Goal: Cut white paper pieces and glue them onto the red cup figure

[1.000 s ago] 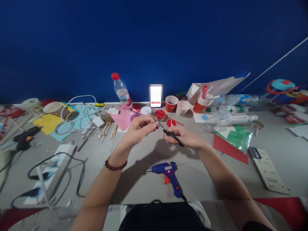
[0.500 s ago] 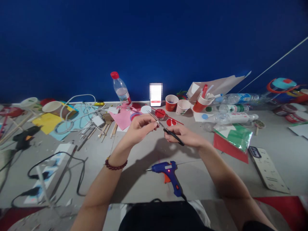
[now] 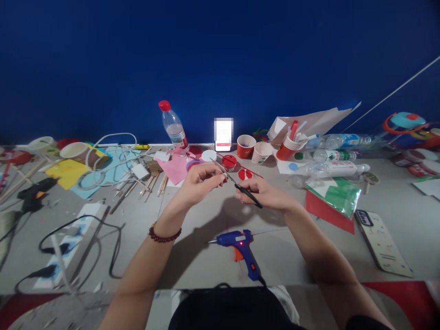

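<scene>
Head view: your right hand (image 3: 266,193) is closed round the black loops of the scissors (image 3: 240,187), which are held mid-frame above the table (image 3: 206,220) w/ the blades pointing up-left. Your left hand (image 3: 199,182) pinches a tiny white scrap (image 3: 225,176) thumb-to-forefinger, right at the blades; can't tell if the blades are parted or closed. Scrap looks v. light & floppy, prob. easy to drop, so a pinch close to the blades suits it. Scissors are stiff & pointed: hold by the loops, not the metal. Containers at the back: red cup (image 3: 245,146), inside too dark to read; pale cup (image 3: 261,152) just beside it, contents not visible; stacked red cups (image 3: 287,147) w/ pens & sticks; upright bottle (image 3: 173,126), red cap, partly filled w/ water. Blue glue gun (image 3: 239,242) lies nr your body.
</scene>
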{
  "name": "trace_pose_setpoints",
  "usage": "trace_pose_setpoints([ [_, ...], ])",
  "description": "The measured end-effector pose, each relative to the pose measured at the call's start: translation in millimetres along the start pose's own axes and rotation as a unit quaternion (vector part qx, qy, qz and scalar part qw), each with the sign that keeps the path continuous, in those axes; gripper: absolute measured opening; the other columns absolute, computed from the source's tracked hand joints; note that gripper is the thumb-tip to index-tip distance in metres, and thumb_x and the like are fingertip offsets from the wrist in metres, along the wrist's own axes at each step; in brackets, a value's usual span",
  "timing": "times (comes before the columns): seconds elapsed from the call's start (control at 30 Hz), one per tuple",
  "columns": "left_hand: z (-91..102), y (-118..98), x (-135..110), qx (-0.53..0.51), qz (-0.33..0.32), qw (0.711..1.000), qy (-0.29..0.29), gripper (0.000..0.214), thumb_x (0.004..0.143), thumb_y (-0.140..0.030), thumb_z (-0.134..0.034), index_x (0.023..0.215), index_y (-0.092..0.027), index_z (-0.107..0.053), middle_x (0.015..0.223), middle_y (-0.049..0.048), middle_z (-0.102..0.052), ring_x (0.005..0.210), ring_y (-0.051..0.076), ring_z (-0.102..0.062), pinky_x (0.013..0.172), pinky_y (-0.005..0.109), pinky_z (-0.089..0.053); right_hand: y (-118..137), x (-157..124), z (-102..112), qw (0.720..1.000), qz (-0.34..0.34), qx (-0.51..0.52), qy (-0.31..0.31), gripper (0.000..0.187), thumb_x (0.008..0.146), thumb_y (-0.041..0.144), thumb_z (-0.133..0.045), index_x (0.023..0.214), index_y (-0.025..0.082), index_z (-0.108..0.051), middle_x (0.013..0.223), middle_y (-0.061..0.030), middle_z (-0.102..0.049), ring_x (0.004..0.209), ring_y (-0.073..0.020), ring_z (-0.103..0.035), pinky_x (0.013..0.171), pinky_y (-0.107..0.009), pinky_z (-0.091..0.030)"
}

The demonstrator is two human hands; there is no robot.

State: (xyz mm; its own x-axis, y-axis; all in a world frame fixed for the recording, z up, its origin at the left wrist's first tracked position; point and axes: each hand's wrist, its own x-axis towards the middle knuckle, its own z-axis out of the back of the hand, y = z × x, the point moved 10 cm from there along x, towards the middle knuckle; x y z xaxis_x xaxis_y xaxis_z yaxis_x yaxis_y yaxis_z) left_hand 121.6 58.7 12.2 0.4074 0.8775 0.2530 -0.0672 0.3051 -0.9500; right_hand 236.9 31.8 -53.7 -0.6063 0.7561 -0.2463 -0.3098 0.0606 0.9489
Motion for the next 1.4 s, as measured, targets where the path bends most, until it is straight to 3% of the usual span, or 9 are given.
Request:
trace_pose_setpoints([
  [0.43,-3.1,3.9,0.2,-0.006,-0.006,1.000,0.011,0.025,0.082,-0.025,-0.060,0.058,-0.018,-0.059,0.066,0.0030,-0.060,0.068,0.014,-0.055,0.061,0.028,-0.046,8.6,-3.6,0.5,0.997,0.016,-0.073,0.016,0.045,0.084,0.061,-0.059,0.074,0.018,-0.054,0.069,0.0018,-0.047,0.061,-0.0111,-0.041,0.057,-0.026,-0.032],
  [0.87,-2.2,4.6,1.2,0.023,-0.007,1.000,0.000,0.025,0.082,-0.023,-0.058,0.058,-0.018,-0.056,0.068,0.0033,-0.061,0.070,0.015,-0.056,0.062,0.028,-0.045,0.2,-2.9,6.0,0.999,-0.005,-0.045,-0.012,0.040,0.081,0.057,-0.064,0.076,0.018,-0.060,0.071,-0.0001,-0.053,0.063,-0.0126,-0.045,0.059,-0.027,-0.036],
  [1.4,-3.3,6.7,0.1,0.006,0.012,1.000,0.000,0.025,0.081,-0.024,-0.060,0.056,-0.018,-0.057,0.066,0.0033,-0.060,0.069,0.015,-0.056,0.061,0.028,-0.046,6.3,-4.6,2.7,0.998,0.008,-0.060,0.011,0.045,0.080,0.062,-0.062,0.072,0.018,-0.055,0.068,0.0013,-0.048,0.062,-0.0117,-0.042,0.058,-0.027,-0.032],
])
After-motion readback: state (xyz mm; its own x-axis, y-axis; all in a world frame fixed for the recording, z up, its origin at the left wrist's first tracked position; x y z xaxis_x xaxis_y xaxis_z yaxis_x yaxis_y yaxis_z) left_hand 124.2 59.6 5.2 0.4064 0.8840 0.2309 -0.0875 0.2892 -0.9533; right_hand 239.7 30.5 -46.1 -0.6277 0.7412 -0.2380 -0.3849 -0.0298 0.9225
